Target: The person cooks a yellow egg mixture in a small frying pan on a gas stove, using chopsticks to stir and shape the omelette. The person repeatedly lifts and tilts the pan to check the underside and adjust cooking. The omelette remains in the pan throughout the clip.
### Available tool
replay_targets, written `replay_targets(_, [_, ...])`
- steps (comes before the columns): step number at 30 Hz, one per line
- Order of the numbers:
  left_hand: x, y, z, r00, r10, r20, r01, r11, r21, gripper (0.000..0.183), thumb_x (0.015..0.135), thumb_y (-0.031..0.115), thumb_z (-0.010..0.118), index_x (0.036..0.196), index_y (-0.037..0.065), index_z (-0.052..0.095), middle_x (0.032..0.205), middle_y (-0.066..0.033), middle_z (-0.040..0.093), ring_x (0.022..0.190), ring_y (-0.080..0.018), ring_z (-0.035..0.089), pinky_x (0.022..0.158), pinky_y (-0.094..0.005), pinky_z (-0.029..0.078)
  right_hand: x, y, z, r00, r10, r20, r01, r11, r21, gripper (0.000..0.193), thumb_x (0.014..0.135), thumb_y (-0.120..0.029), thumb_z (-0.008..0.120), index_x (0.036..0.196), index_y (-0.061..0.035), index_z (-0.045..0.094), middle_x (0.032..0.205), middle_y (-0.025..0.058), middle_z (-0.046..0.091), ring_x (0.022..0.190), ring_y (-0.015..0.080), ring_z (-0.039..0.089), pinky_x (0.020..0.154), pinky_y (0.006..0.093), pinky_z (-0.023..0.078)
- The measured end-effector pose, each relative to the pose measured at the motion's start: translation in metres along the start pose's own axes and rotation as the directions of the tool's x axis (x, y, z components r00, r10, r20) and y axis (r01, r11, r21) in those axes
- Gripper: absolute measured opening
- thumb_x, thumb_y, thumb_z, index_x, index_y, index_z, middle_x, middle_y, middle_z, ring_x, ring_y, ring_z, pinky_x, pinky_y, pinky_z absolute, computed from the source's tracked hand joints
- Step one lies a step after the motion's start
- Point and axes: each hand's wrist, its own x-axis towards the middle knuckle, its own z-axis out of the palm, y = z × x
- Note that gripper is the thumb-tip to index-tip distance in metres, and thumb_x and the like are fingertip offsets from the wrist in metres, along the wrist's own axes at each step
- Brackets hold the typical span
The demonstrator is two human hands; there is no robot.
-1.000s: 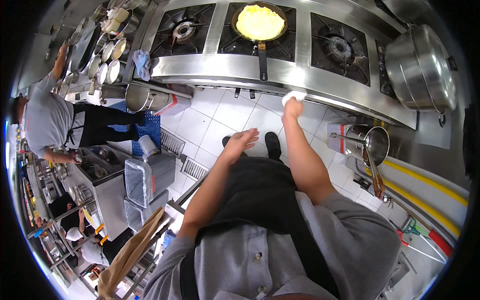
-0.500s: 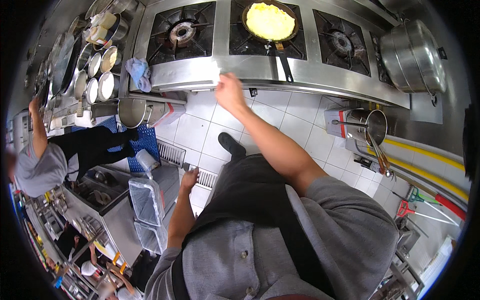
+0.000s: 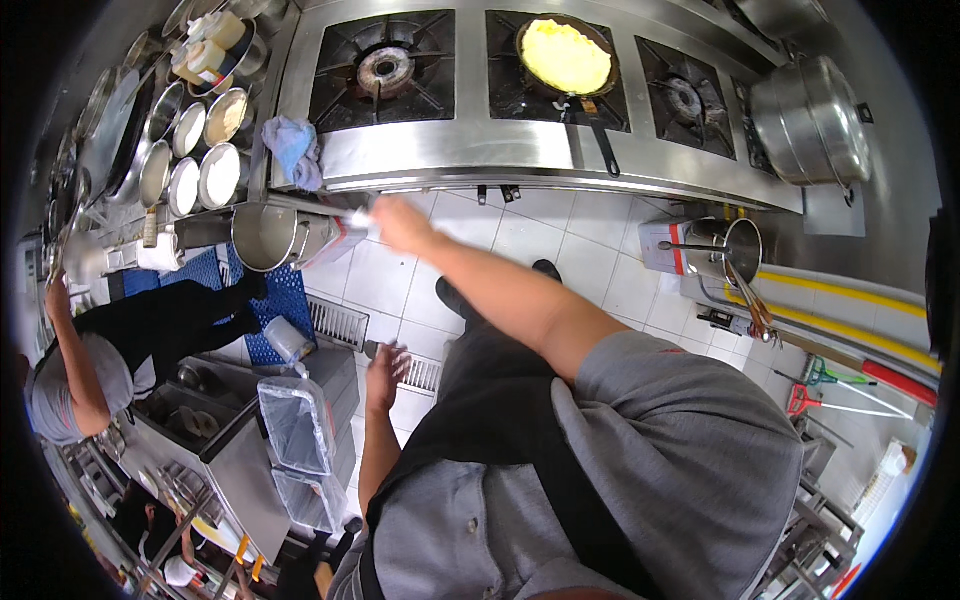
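Observation:
My right hand (image 3: 402, 226) reaches left across the front of the stove, smeared by motion. Its fingers look closed round a small whitish thing (image 3: 359, 217) too blurred to name. My left hand (image 3: 384, 376) hangs low over the floor by the drain grate, fingers apart, with nothing visible in it. On the middle burner sits a dark frying pan (image 3: 603, 150), its handle pointing toward me. A round yellow omelette-like layer (image 3: 566, 57) covers most of the pan. Neither hand touches the pan.
A blue-grey cloth (image 3: 292, 150) lies at the stove's left corner, beside several metal containers (image 3: 219, 175). A large pot (image 3: 812, 120) stands at right, above a utensil container (image 3: 744, 250). At left a co-worker (image 3: 80, 365) stands near a plastic-lined bin (image 3: 296, 425).
My right hand has swung left and lower, away from the stove's front edge. My left hand's fingers have spread. The view has shifted slightly, and the co-worker's arm has moved.

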Motion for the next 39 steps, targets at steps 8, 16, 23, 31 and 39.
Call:
replay_targets(8, [0.031,0.055,0.021,0.952,0.283,-0.117,-0.256,0.522,-0.813,0.052,0.097,0.05,0.034,0.117,0.004,0.048,0.118,-0.0149,0.051,0.103,-0.0287,0.054,0.097,-0.0417,0.043,-0.113,-0.089,0.053,0.835,-0.448,0.32,0.444,0.891,0.09,0.033,0.08,-0.01,0.055,0.112,-0.0125,0.062,0.109,0.0128,0.062,0.115,0.0344,0.051,0.095,0.0507,0.04])
replay_targets(16, [-0.028,0.011,-0.163,0.323,0.078,-0.943,-0.381,0.923,-0.054,0.011,0.081,0.013,0.056,0.073,0.004,0.056,0.056,-0.0064,0.05,0.046,-0.0192,0.049,0.043,-0.0338,0.039,-0.135,-0.015,-0.031,0.853,-0.126,0.507,0.073,0.99,0.123,0.035,0.093,-0.022,0.055,0.123,-0.004,0.057,0.118,0.018,0.061,0.113,0.0277,0.058,0.095,0.0332,0.044])
replay_targets(23, [-0.1,-0.049,-0.317,0.39,-0.101,-0.915,-0.76,0.525,-0.382,0.054,0.087,0.031,0.059,0.129,0.001,0.042,0.125,-0.021,0.048,0.113,-0.0399,0.049,0.082,-0.0574,0.051,-0.228,0.26,-0.114,0.841,0.385,0.38,-0.226,0.888,-0.4,0.024,0.091,-0.022,0.05,0.099,-0.0033,0.063,0.088,0.0158,0.066,0.087,0.0252,0.065,0.075,0.0352,0.052])
replay_targets(31, [0.06,-0.075,-0.185,0.93,0.018,-0.368,-0.28,0.682,-0.675,0.036,0.092,0.036,0.045,0.115,0.008,0.047,0.121,-0.0171,0.052,0.115,-0.0339,0.05,0.094,-0.049,0.043,-0.161,0.165,-0.269,0.669,0.741,0.058,-0.198,0.102,0.975,0.045,0.096,-0.043,0.043,0.108,-0.0004,0.052,0.083,0.0103,0.06,0.069,0.0199,0.058,0.069,0.0323,0.05])
replay_targets(39, [0.114,-0.011,0.129,0.965,0.174,0.197,-0.246,0.864,0.439,0.042,0.091,0.031,0.052,0.12,0.001,0.054,0.095,-0.0107,0.065,0.078,-0.0198,0.063,0.069,-0.0337,0.051,-0.109,0.137,-0.245,0.749,0.585,0.311,-0.332,-0.075,0.94,0.021,0.095,-0.025,0.042,0.084,-0.0078,0.046,0.057,-0.0038,0.035,0.042,0.0058,0.025,0.037,0.0242,0.018])
